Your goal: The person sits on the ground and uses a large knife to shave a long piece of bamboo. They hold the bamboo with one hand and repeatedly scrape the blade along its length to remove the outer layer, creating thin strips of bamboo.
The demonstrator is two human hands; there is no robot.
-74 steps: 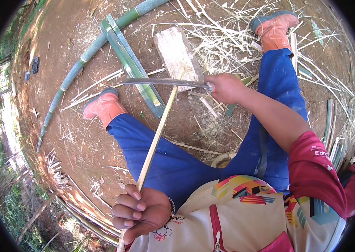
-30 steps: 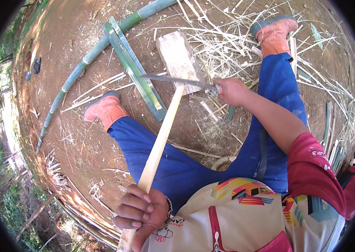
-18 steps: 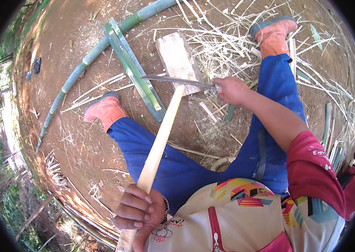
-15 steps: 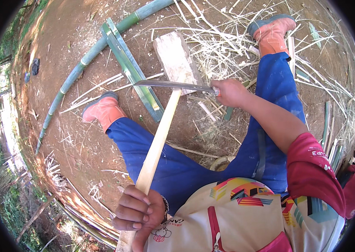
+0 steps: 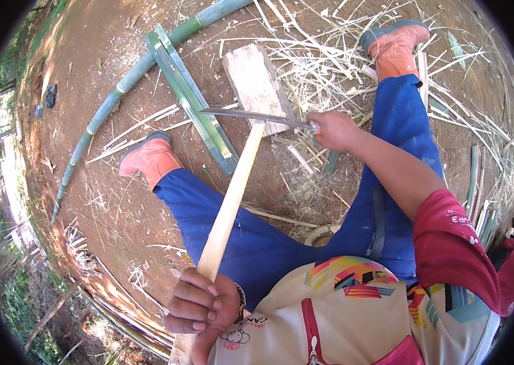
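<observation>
A long pale bamboo strip (image 5: 230, 210) slants up from my lap, its far tip resting at the near end of a wooden block (image 5: 257, 82). My left hand (image 5: 203, 302) is closed around the strip's lower part, near my body. In my right hand (image 5: 333, 130) is the handle of a long-bladed knife (image 5: 251, 114). The blade points left and crosses over the block's near end, just beyond the strip's tip. From this view I cannot tell whether blade and strip touch.
Split green bamboo pieces (image 5: 191, 100) lie left of the block, across a long green bamboo pole (image 5: 124, 83). A heap of thin bamboo shavings (image 5: 324, 76) covers the ground at far right. My orange boots (image 5: 151, 159) flank the work area.
The knife has shifted slightly away from me and to the right with my right hand; its blade now sits a little past the strip's tip. My left hand keeps its place.
</observation>
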